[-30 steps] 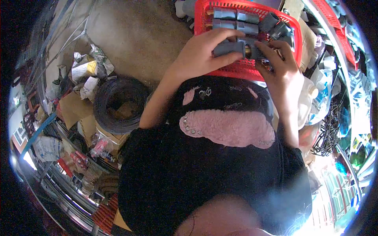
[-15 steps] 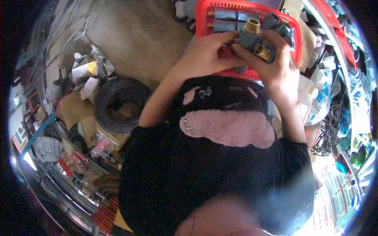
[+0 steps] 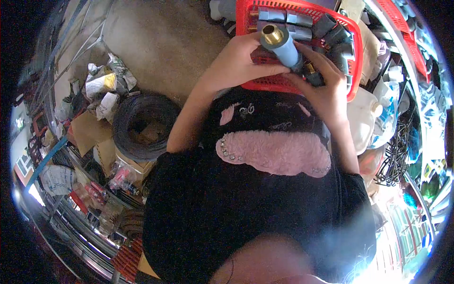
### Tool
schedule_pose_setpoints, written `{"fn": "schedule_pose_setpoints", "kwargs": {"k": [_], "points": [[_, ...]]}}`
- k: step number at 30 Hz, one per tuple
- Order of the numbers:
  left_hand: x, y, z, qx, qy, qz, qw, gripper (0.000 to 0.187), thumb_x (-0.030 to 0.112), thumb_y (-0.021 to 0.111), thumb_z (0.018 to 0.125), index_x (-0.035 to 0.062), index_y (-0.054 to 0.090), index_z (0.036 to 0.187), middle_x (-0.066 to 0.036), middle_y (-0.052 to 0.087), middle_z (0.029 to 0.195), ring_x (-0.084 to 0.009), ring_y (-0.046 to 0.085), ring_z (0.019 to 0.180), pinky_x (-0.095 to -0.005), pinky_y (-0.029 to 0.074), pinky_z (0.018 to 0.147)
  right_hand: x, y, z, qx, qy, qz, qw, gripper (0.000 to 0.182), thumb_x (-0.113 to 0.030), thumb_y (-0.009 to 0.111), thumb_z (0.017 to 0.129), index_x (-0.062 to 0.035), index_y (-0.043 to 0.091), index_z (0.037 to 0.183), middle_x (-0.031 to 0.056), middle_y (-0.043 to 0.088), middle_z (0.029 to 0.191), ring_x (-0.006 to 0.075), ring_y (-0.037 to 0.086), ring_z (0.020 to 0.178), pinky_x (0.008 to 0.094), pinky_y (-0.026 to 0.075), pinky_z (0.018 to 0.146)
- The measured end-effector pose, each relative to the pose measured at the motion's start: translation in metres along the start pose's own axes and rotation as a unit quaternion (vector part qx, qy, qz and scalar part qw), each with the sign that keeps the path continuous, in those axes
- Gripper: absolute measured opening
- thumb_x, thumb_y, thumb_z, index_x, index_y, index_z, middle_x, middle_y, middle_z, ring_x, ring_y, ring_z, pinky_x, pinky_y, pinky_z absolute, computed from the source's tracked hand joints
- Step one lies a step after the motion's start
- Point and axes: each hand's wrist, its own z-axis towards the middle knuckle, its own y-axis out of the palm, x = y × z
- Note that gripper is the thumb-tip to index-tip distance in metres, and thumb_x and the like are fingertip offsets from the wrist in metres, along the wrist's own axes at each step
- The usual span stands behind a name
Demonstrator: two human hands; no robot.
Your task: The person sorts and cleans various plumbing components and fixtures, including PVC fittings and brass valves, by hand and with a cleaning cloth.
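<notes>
A grey-blue pipe fitting (image 3: 285, 49) with a brass threaded end is held over the near part of a red plastic basket (image 3: 242, 21). My left hand (image 3: 239, 64) closes on its left side, thumb below and fingers partly hidden behind it. My right hand (image 3: 326, 80) is wrapped round the fitting's lower right part, where a second brass end (image 3: 310, 68) shows between thumb and fingers. Several grey fittings (image 3: 299, 19) lie inside the basket, some in rows, others loose at its right side.
Left of me, a coil of black wire (image 3: 122, 128) lies near crumpled packaging (image 3: 101, 84) and cardboard (image 3: 85, 135). A white jug (image 3: 362, 120) stands right of the basket, with black metal hooks or chains (image 3: 395, 156) beyond it. A foot (image 3: 216, 9) shows at the top.
The fitting has been turned and tilted, so its blue-grey side now shows and its upper brass end points up and left. Both hands have shifted round it, the left slightly up.
</notes>
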Motion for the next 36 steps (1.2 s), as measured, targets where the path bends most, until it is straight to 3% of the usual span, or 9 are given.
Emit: {"fn": "schedule_pose_setpoints", "kwargs": {"k": [3,6,9,12,15,18,24,30,36], "points": [[0.000,-0.004,-0.002,-0.035,0.014,-0.063,0.997,0.052,0.015,0.082,0.076,0.0017,0.059,0.121,-0.010,0.060,0.125,-0.0208,0.061,0.111,-0.0346,0.054,0.090,0.003,-0.001,-0.002,-0.002,0.012,0.002,1.000,0.055,-0.010,0.079,0.072,-0.0160,0.063,0.125,0.0123,0.068,0.106,0.0264,0.068,0.095,0.0356,0.055,0.082],[-0.004,-0.002,0.000,-0.050,0.039,-0.145,0.987,0.050,0.017,0.078,0.081,0.0024,0.057,0.124,-0.008,0.060,0.121,-0.0205,0.061,0.111,-0.0326,0.053,0.088,0.009,-0.002,-0.004,-0.002,-0.044,-0.027,0.999,0.053,-0.010,0.076,0.074,-0.0198,0.064,0.125,0.0090,0.067,0.108,0.0256,0.068,0.094,0.0356,0.056,0.080],[-0.005,-0.004,-0.002,-0.050,-0.034,-0.215,0.975,0.050,0.021,0.074,0.085,0.0022,0.054,0.128,-0.008,0.060,0.118,-0.0182,0.062,0.105,-0.0298,0.053,0.083,0.012,-0.005,-0.010,-0.021,-0.047,-0.066,0.996,0.052,-0.011,0.075,0.075,-0.0236,0.064,0.125,0.0063,0.066,0.108,0.0252,0.068,0.092,0.0355,0.057,0.078],[0.003,-0.012,0.001,-0.084,-0.053,-0.054,0.994,0.057,0.026,0.074,0.085,0.0026,0.050,0.132,-0.009,0.059,0.126,-0.0168,0.053,0.116,-0.0319,0.042,0.099,0.013,-0.008,-0.013,-0.028,-0.029,-0.086,0.995,0.052,-0.012,0.074,0.076,-0.0249,0.064,0.125,0.0056,0.065,0.107,0.0244,0.068,0.090,0.0345,0.057,0.078],[0.007,0.001,0.001,0.046,0.000,-0.063,0.997,0.044,0.029,0.074,0.085,0.0049,0.061,0.119,-0.012,0.065,0.095,-0.0206,0.065,0.090,-0.0330,0.052,0.076,0.017,-0.013,-0.013,-0.043,-0.028,-0.108,0.993,0.052,-0.012,0.073,0.076,-0.0256,0.063,0.126,0.0050,0.065,0.105,0.0244,0.068,0.090,0.0344,0.057,0.077],[0.011,-0.008,-0.004,-0.028,-0.014,0.105,0.994,0.042,0.025,0.074,0.083,0.0087,0.062,0.120,-0.009,0.066,0.107,-0.0231,0.063,0.101,-0.0349,0.050,0.088,0.016,-0.017,-0.013,-0.062,-0.049,-0.174,0.982,0.050,-0.013,0.071,0.077,-0.0229,0.063,0.125,0.0042,0.065,0.105,0.0241,0.067,0.090,0.0345,0.057,0.074],[0.012,-0.016,-0.004,-0.094,0.001,0.255,0.962,0.038,0.021,0.075,0.077,0.0066,0.065,0.111,-0.012,0.065,0.097,-0.0309,0.062,0.095,-0.0393,0.051,0.088,0.018,-0.001,-0.009,-0.132,0.017,-0.222,0.966,0.043,-0.013,0.070,0.079,-0.0163,0.061,0.120,0.0049,0.065,0.109,0.0297,0.065,0.096,0.0393,0.056,0.076],[0.000,0.003,-0.007,-0.080,0.027,0.433,0.898,0.031,0.012,0.071,0.073,0.0048,0.061,0.101,-0.010,0.060,0.100,-0.0293,0.056,0.102,-0.0389,0.050,0.087,0.030,0.016,-0.003,-0.124,-0.014,-0.259,0.958,0.037,-0.015,0.070,0.079,-0.0162,0.062,0.115,0.0044,0.060,0.111,0.0311,0.065,0.093,0.0412,0.055,0.075],[0.000,0.014,-0.006,-0.050,0.027,0.451,0.890,0.036,0.016,0.073,0.072,0.0069,0.061,0.104,-0.008,0.057,0.101,-0.0281,0.055,0.100,-0.0371,0.050,0.086,0.031,0.011,-0.005,-0.083,0.000,-0.219,0.972,0.035,-0.014,0.072,0.077,-0.0125,0.063,0.111,0.0067,0.058,0.108,0.0300,0.065,0.091,0.0379,0.055,0.073]]}}
